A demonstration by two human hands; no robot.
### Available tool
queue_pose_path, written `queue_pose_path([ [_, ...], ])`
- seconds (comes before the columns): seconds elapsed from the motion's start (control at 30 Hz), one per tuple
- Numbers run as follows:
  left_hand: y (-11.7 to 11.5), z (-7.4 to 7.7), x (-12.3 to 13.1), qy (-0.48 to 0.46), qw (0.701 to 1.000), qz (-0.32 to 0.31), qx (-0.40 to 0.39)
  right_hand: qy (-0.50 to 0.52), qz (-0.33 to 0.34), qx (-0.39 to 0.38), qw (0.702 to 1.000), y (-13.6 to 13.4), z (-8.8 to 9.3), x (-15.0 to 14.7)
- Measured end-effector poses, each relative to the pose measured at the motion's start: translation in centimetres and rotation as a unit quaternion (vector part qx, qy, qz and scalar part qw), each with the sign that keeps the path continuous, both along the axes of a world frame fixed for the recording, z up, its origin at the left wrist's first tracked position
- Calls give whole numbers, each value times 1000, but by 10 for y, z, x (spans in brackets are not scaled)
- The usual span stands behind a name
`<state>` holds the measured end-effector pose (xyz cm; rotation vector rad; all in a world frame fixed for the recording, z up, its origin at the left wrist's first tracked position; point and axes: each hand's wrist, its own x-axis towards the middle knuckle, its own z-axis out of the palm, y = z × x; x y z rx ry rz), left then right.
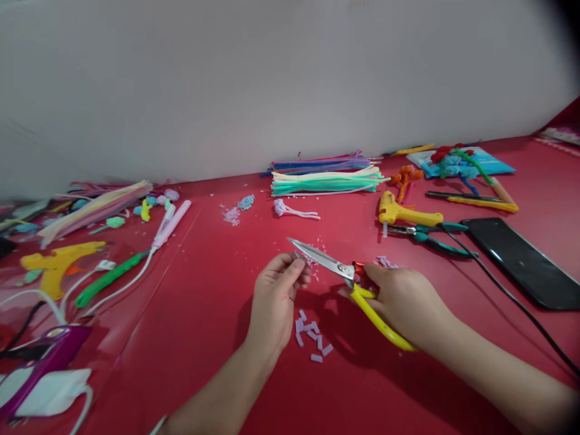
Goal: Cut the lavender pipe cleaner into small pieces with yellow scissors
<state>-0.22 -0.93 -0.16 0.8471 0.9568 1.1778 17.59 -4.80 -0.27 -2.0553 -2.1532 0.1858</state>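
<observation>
My right hand [401, 299] grips yellow-handled scissors [344, 272], blades closed and pointing left toward my left hand. My left hand [276, 290] pinches a small pale-purple piece [309, 261] at the blades; most of the piece is hidden by the fingers. Below the hands, several short cut lilac bits [312, 335] lie on the red table [203, 290]. A white-and-lilac pipe-cleaner piece [292, 211] lies further back.
Bundles of pipe cleaners [324, 175] lie by the wall. A yellow glue gun [405, 212], teal pliers [430, 235], a black phone [521, 261] and a black cable [512, 296] sit right. Left: another glue gun [57, 264], a green tool [109, 278], more pipe cleaners [93, 208].
</observation>
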Motion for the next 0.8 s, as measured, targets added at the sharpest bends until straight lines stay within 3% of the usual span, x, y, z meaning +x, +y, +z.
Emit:
queue_pose_path([
  [0.17, -6, 0, 6, 74, 987, -142, -24, 201, -23, -23, 979, 1, 1, -3],
  [0.3, -10, 1, 9, 141, 965, -221, -19, 395, -22, -84, 914, 0, 6, -8],
  [0.43, -12, 3, 9, 173, 947, -271, -4, 474, -26, -122, 872, -2, 10, -9],
  [0.6, -16, 3, 9, 252, 938, -232, 57, 462, -19, -100, 881, -3, 7, -9],
  [0.73, -20, 4, 12, 341, 908, -184, 159, 445, -21, -85, 891, -4, 1, -15],
  [0.8, -21, 3, 13, 358, 899, -183, 172, 444, -25, -87, 891, -4, -2, -17],
])
